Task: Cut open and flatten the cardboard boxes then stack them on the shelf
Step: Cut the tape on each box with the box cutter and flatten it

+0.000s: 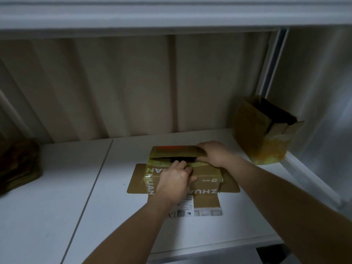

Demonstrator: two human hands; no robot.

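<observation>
Brown taped cardboard box [205, 174] w/ flaps splayed sits mid white shelf [57, 206]. Left hand [175, 180] grip curled on near top flap; right hand [213, 153] grip pinches far flap. Second brown open box [253, 130] stands at right rear, well apart.

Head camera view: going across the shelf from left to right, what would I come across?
Dark bundle at the left edge → the shelf's seam line → taped cardboard box being worked on, left hand and right hand on it → open upright cardboard box at the right.
</observation>
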